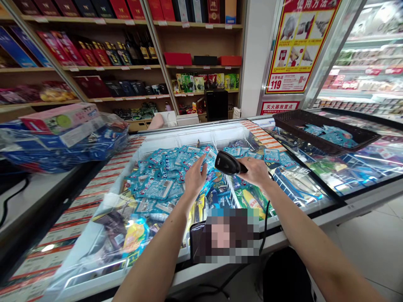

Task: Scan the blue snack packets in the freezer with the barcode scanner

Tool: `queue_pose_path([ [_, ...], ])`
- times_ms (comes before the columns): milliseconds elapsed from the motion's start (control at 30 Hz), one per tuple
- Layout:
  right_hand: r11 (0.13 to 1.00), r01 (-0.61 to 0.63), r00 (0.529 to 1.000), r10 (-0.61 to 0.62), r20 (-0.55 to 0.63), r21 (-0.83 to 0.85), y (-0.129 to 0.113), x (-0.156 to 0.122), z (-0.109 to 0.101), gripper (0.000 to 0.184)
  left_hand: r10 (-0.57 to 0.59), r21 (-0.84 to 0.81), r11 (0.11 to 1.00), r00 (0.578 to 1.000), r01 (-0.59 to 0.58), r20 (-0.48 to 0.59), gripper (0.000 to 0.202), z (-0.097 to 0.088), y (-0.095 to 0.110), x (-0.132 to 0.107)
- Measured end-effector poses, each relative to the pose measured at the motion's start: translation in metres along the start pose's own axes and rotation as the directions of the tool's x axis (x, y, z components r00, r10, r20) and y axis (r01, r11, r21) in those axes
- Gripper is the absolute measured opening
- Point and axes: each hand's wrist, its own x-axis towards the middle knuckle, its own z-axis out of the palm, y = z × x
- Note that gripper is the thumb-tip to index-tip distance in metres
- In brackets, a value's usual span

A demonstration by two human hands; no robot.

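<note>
My right hand is closed around the handle of a black barcode scanner, whose head points left over an open chest freezer. My left hand reaches into the freezer with fingers stretched out, touching a heap of blue ice-cream packets. It holds nothing that I can see. A black cable hangs down from the scanner.
A black plastic basket with several blue packets rests on the freezer's glass lid at the right. Wrapped blue boxes lie stacked at the left. Shelves of boxed goods line the back wall. A blurred dark object sits on the freezer's near edge.
</note>
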Motion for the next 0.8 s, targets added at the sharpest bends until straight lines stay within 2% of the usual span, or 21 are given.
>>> queue_pose_path([
  [800, 1.000, -0.010, 1.000, 0.010, 0.014, -0.010, -0.0003, 0.0000, -0.0010, 0.035, 0.005, 0.038, 0.999, 1.000, -0.005, -0.005, 0.047, 0.0023, -0.0019, 0.0002],
])
